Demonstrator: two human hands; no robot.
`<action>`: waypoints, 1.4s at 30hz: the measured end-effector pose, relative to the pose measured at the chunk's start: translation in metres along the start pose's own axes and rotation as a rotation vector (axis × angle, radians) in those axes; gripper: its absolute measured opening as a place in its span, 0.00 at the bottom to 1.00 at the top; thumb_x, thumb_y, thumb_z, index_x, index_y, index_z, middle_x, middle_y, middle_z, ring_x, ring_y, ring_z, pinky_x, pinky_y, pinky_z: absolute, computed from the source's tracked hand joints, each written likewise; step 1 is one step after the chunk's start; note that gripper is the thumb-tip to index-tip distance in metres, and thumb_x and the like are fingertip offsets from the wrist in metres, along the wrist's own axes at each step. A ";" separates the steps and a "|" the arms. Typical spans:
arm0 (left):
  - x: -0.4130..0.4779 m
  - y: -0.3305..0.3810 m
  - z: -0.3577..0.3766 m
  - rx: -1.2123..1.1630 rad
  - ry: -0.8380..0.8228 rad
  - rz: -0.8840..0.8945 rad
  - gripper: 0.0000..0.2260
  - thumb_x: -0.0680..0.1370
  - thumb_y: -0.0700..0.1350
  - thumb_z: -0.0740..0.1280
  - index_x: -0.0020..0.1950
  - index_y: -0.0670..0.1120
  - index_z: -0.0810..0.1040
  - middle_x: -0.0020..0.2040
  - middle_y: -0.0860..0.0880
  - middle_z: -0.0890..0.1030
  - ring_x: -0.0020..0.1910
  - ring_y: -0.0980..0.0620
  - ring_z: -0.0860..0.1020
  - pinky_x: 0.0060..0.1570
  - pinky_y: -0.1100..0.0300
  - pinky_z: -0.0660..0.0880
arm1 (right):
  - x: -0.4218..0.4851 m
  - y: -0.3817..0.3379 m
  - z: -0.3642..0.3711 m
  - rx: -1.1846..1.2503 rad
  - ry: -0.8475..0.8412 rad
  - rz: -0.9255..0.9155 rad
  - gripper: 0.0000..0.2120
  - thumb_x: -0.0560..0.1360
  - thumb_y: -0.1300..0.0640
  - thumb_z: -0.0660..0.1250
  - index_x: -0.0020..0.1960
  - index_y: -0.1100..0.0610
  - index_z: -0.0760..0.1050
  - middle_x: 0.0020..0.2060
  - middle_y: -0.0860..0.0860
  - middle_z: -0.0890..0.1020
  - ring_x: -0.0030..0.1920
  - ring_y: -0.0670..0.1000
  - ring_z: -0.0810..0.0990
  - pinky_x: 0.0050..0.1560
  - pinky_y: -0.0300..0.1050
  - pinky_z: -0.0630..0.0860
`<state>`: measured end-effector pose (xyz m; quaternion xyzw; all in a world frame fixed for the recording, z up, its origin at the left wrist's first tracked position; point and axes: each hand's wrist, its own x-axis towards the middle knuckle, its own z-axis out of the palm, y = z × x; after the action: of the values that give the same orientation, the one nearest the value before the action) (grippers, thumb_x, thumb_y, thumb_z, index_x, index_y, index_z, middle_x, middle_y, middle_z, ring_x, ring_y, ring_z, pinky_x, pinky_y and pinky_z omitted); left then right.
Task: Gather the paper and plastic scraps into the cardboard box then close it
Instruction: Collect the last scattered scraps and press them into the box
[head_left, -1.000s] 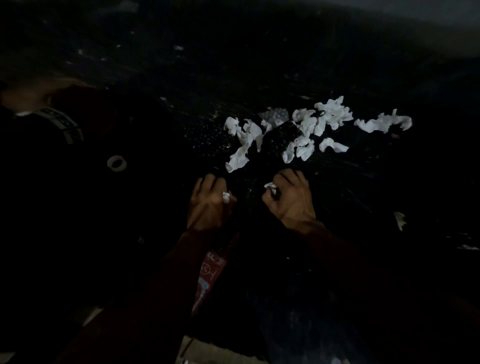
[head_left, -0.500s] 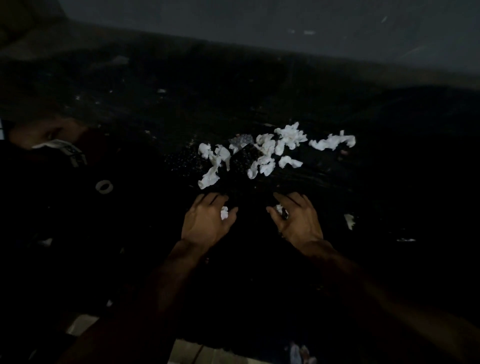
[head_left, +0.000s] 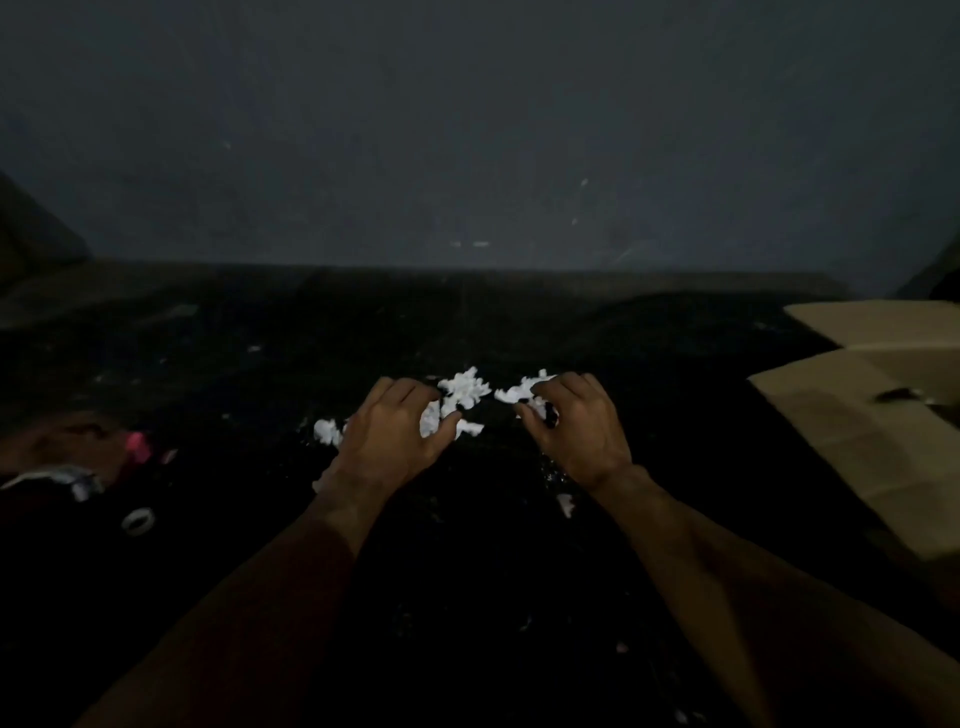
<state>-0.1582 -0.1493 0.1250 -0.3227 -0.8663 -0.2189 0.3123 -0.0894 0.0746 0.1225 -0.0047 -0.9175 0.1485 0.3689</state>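
left hand (head_left: 387, 436) curled over white scraps (head_left: 462, 392), right hand (head_left: 576, 426) clawed on scraps beside it. cardboard box (head_left: 852, 410) at 3 o'clock, flaps open.

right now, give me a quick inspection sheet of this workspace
surface: dark floor, dimly lit, speckled with small bits
job's things: white scraps clustered between the hands; cardboard box at right, flaps open
clutter: stray scrap; white ring and pink object at left
grippers: left hand and right hand curled over scraps, grip unclear
cables: nothing seen
surroundings: grey wall behind
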 end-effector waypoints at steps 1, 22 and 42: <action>0.006 0.008 -0.004 -0.012 0.029 0.022 0.15 0.73 0.55 0.67 0.45 0.44 0.82 0.42 0.47 0.82 0.42 0.46 0.78 0.46 0.58 0.72 | 0.002 0.001 -0.013 -0.025 0.018 0.002 0.12 0.70 0.51 0.73 0.47 0.59 0.82 0.41 0.54 0.82 0.41 0.57 0.79 0.46 0.48 0.77; 0.079 0.256 -0.021 -0.364 0.165 0.421 0.17 0.72 0.56 0.69 0.45 0.42 0.82 0.42 0.46 0.82 0.42 0.47 0.78 0.41 0.57 0.75 | -0.062 0.070 -0.285 -0.402 0.258 0.296 0.16 0.72 0.48 0.71 0.51 0.59 0.81 0.41 0.56 0.81 0.44 0.59 0.77 0.43 0.50 0.75; 0.172 0.562 0.067 -0.359 0.166 0.448 0.14 0.72 0.54 0.70 0.45 0.43 0.81 0.42 0.46 0.81 0.42 0.47 0.77 0.39 0.62 0.67 | -0.097 0.314 -0.476 -0.508 0.237 0.312 0.19 0.75 0.46 0.68 0.59 0.58 0.78 0.51 0.55 0.81 0.51 0.56 0.75 0.47 0.48 0.72</action>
<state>0.1032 0.3536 0.2946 -0.5371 -0.6925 -0.3196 0.3604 0.2723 0.4918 0.2960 -0.2544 -0.8642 -0.0323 0.4328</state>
